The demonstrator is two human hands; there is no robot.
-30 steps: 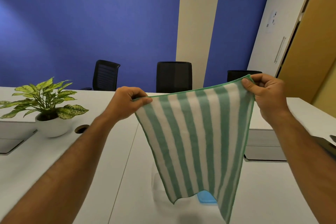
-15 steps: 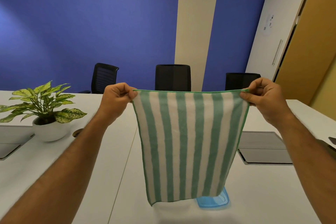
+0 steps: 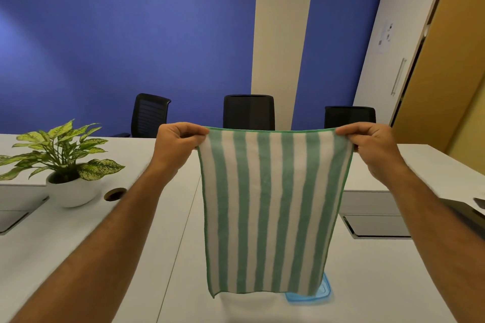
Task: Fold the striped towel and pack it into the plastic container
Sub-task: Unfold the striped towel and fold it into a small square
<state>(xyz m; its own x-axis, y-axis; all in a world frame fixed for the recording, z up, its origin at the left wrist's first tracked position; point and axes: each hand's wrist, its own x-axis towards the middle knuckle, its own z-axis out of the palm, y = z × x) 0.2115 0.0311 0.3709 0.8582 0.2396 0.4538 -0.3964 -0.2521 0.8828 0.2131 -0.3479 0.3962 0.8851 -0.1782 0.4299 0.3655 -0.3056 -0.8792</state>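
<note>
The green-and-white striped towel [image 3: 270, 207] hangs flat and unfolded in the air above the white table [image 3: 147, 257], stripes running vertically. My left hand [image 3: 178, 143] pinches its top left corner and my right hand [image 3: 372, 147] pinches its top right corner, stretching the top edge level. Behind the towel's lower right corner a blue plastic piece [image 3: 319, 294], the container or its lid, lies on the table, mostly hidden by the cloth.
A potted plant [image 3: 61, 162] in a white bowl stands at the left, beside a round cable hole [image 3: 115, 193]. Recessed table panels lie at the left edge [image 3: 13, 217] and at the right [image 3: 375, 225]. Three black chairs [image 3: 248, 112] line the far side.
Both hands have levelled and stretched the towel's top edge, so it went from slanted and rippled to flat and square. The view has tilted up slightly.
</note>
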